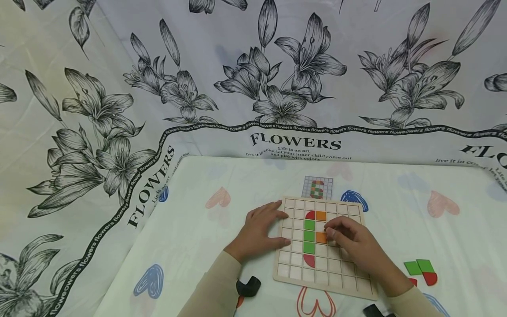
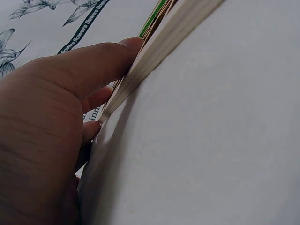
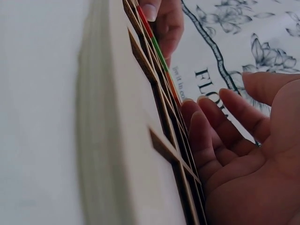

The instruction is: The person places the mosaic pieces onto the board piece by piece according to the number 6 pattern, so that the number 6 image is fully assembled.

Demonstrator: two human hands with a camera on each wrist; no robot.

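Note:
A wooden grid board (image 1: 293, 273) lies on the cloth. My left hand (image 1: 257, 229) rests at its left edge, thumb and fingers spread along the rim; in the left wrist view that hand (image 2: 51, 103) touches the board's side (image 2: 164, 42). My right hand (image 1: 356, 246) is over the board, thumb and fingertips close together beside an orange square tile (image 1: 321, 237). Whether a small piece sits between those fingertips is hidden. Set in the grid are a red rounded tile (image 1: 310, 215), another orange tile (image 1: 320, 215), a column of green tiles (image 1: 309, 236) and a lower red tile (image 1: 309, 260).
Behind the board lies a small pattern card (image 1: 317, 187) showing a coloured figure on a grid. Loose green tiles (image 1: 425, 265) and a red tile (image 1: 430, 278) lie to the right. Black wrist pieces (image 1: 248, 286) show near the sleeves. A flower-printed cloth (image 1: 222, 145) hangs behind.

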